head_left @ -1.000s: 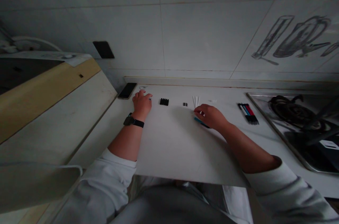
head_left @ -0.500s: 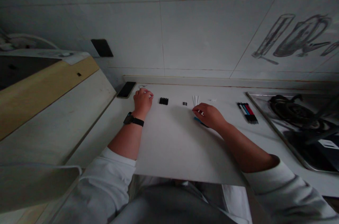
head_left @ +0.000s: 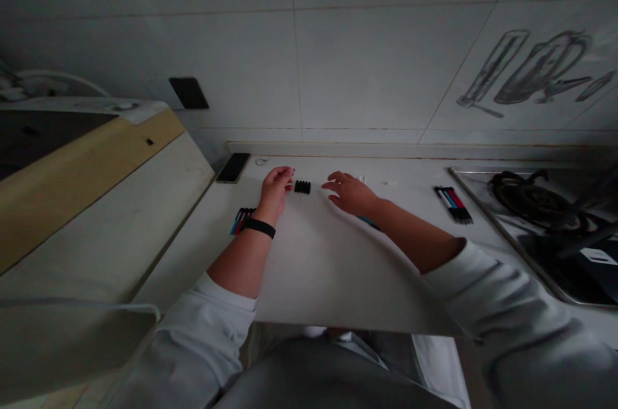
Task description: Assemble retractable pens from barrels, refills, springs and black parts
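My left hand [head_left: 275, 191] is closed in a pinch just left of a short row of small black cylindrical pieces [head_left: 302, 187]. Something tiny shows at its fingertips, too small to name. To the right of that row, my right hand [head_left: 353, 194] hovers palm down, its fingers apart and holding nothing visible. Behind it, thin white sticks [head_left: 360, 178] are partly covered. A blue pen-like piece [head_left: 369, 222] peeks out beneath my right wrist. Several coloured pen parts [head_left: 240, 221] lie by my left wrist, partly hidden by it.
A phone [head_left: 234, 167] and a small ring [head_left: 261, 162] lie at the back left. Small white pieces [head_left: 389, 183] are right of the sticks. Several pens [head_left: 452, 205] lie beside a gas stove [head_left: 521, 203]. A board-sided box [head_left: 145, 177] borders the left; a tiled wall stands behind.
My left hand has moved right toward the black pieces, uncovering the ring and coloured pen parts. My right hand has shifted left from beside the white sticks, and its fingers have spread.
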Available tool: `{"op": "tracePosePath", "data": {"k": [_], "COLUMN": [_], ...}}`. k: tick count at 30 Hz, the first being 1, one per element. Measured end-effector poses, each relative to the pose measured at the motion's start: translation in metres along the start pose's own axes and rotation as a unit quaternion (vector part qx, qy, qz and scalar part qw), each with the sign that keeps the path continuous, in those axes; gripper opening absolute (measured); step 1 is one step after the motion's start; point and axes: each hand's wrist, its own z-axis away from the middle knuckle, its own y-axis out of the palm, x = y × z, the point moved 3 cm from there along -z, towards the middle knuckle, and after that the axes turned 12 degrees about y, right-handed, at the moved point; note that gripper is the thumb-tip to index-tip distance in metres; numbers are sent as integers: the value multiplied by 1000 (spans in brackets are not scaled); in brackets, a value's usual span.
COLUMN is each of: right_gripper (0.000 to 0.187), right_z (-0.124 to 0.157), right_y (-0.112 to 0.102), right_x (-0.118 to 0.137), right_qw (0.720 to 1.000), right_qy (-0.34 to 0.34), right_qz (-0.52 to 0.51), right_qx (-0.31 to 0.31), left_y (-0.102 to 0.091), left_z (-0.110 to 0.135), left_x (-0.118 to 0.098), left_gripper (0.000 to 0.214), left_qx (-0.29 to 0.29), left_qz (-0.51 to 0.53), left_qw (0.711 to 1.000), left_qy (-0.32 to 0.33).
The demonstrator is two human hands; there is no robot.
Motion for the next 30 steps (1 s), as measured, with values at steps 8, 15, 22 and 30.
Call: {"op": "tracePosePath", "data": {"k": [8,15,22,30], "right_gripper": [42,34,20,20], "right_z": [-47,-58,-57,4], "right_y": [23,24,22,-24], "right_x": [15,8,11,-6], "right_qw": [997,996,984,985], "right_qy": [-23,-57,-154,-41], "right_qz": [74,68,69,-82], "right_qx": [11,-30,-57,-145], "left_y": [-3,-2,-2,21], "left_z": [-4,-5,-4,12], "left_x": [3,8,7,-8], "left_gripper": [39,41,42,41], "left_qx": [-50,-102,-105,-20], "left_qz": [80,188,190,179], "left_qw": [995,975,974,980], "left_qy": [-32,-59,-68,-86]}}
